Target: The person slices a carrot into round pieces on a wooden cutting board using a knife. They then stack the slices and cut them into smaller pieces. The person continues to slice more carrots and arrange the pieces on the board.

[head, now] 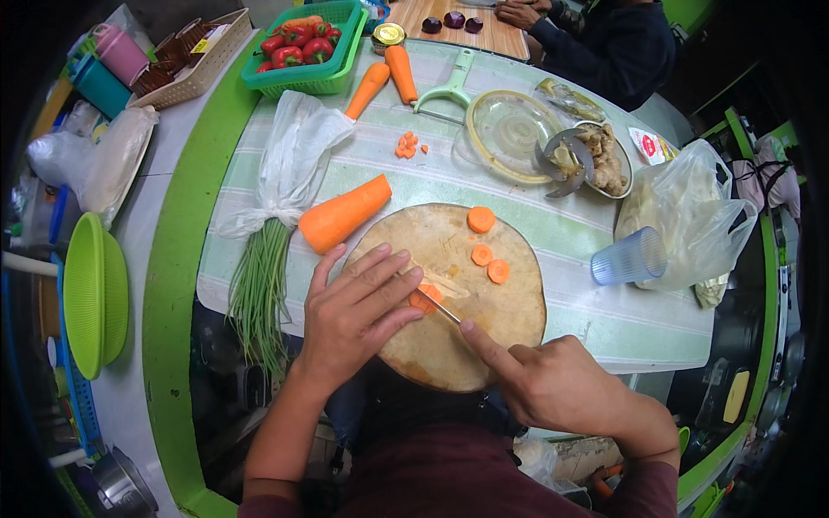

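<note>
A round wooden chopping board [515, 311] lies before me. On it my left hand [359, 298] holds a carrot slice [425, 299] between thumb and fingertips. My right hand [550, 379] grips a knife [442, 307], forefinger stretched along the back of its blade; the handle is hidden in the palm. The blade rests at the slice. Further slices, a larger carrot round [481, 219] and two smaller rounds [489, 263], lie flat on the board's far right. A thick cut carrot piece [345, 213] sits just beyond my left fingers, against the board's edge.
Left are spring greens in a white plastic bag [301, 139]. Beyond lie diced carrot [408, 146], whole carrots [401, 72], a green peeler [453, 87] and a basket of red peppers [299, 52]. Rightward are a blue tumbler [628, 256] and ginger [605, 158]. Another person's hands [518, 13] work opposite.
</note>
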The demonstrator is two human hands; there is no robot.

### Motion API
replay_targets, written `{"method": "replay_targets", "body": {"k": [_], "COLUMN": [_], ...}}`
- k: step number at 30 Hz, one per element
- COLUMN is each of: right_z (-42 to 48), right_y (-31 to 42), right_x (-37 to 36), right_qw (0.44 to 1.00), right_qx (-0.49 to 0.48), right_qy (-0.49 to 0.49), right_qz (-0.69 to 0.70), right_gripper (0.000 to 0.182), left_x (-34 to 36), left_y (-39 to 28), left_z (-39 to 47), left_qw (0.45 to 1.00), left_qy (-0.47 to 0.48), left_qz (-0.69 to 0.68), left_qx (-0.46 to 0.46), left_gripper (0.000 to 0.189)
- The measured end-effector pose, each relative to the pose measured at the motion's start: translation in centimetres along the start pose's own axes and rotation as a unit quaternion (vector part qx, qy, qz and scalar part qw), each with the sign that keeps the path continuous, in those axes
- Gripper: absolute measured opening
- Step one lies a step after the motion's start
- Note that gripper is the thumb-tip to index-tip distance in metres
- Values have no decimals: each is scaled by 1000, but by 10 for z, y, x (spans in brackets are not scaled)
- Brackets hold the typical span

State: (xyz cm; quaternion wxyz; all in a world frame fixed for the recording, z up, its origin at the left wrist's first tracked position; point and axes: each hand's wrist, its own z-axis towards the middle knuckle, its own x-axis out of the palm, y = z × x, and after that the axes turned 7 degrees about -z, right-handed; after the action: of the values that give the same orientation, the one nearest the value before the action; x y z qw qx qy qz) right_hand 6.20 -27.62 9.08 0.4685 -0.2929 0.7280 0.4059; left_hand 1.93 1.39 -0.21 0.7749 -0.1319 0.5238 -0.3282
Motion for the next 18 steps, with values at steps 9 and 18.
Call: {"method": "replay_targets", "body": {"k": [9, 18], "right_z": [-6, -32], "right_y": [5, 3], "right_x": [27, 24], "right_qw": [998, 998], "right_qx": [-8, 35], "right_qy": [-28, -27], "right_qz": [-60, -36], "right_gripper": [96, 94], "left_x": [-4, -6], "left_y": [2, -2], "left_z": [5, 8], "left_qw": [999, 1000], "left_qy": [16, 4], "left_qz": [19, 24], "left_qx": [30, 11], "left_gripper": [48, 72]}}
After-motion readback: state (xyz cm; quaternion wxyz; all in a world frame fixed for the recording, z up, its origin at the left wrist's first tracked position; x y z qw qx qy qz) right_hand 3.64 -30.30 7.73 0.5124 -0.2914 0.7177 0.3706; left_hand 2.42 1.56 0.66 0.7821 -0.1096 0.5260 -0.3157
